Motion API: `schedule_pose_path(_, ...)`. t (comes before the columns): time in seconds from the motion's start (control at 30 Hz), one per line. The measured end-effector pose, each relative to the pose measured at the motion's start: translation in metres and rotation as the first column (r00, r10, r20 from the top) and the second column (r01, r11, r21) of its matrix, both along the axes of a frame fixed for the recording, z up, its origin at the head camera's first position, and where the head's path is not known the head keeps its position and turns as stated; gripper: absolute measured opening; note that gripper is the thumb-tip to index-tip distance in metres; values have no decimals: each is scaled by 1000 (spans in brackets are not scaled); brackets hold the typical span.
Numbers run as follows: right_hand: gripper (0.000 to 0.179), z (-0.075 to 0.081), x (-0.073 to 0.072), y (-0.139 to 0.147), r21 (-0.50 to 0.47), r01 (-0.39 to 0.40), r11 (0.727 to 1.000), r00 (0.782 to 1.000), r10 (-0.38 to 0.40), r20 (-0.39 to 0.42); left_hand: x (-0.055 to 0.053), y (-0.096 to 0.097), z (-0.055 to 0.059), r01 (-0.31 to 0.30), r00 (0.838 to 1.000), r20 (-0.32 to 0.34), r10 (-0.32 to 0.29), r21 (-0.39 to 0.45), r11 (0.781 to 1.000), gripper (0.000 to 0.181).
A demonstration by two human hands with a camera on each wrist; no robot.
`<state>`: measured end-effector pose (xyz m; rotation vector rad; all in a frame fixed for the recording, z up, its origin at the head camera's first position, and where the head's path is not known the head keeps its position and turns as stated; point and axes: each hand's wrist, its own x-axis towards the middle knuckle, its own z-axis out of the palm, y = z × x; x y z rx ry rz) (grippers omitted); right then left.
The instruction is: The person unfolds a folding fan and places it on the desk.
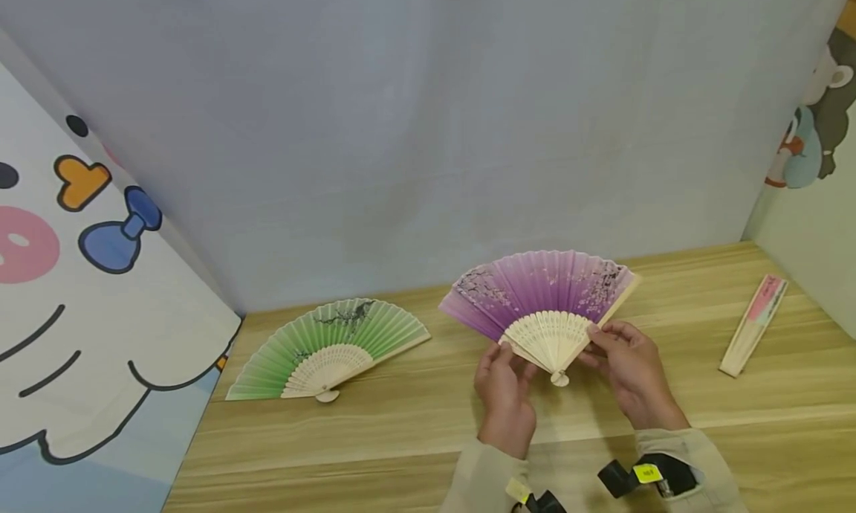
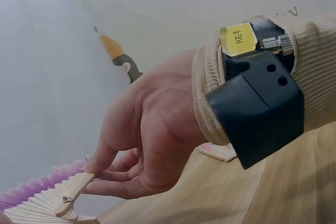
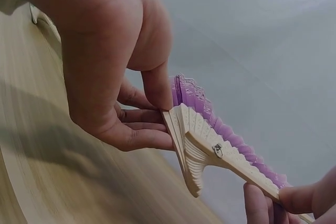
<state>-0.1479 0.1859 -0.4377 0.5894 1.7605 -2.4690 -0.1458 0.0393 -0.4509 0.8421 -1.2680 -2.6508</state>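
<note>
A purple folding fan (image 1: 542,286) with a blossom print is spread wide above the table, its pale pierced ribs meeting at a pivot at the bottom. My left hand (image 1: 506,401) pinches the left outer rib between thumb and fingers. On the opposite outer rib, my right hand (image 1: 631,368) grips with the thumb in front and fingers behind. The left wrist view shows the right hand and the fan's metal pivot ring. In the right wrist view, the fan (image 3: 215,135) is seen edge-on, with part of the right hand cut off by the frame.
To the left, a spread green fan (image 1: 334,342) lies on the wooden table (image 1: 374,453). A folded fan (image 1: 754,325) with a pink and pale wrapper lies at the right. A grey curtain (image 1: 428,126) hangs behind, and cartoon-printed panels (image 1: 100,334) flank the table.
</note>
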Motion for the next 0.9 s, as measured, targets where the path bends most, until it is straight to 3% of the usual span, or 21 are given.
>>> schedule_pose_path(0.9, 6, -3, -3, -10, -117, 47, 992, 999, -46, 6, -7, -14, 2, -61, 998, -21, 62, 55, 997, 6)
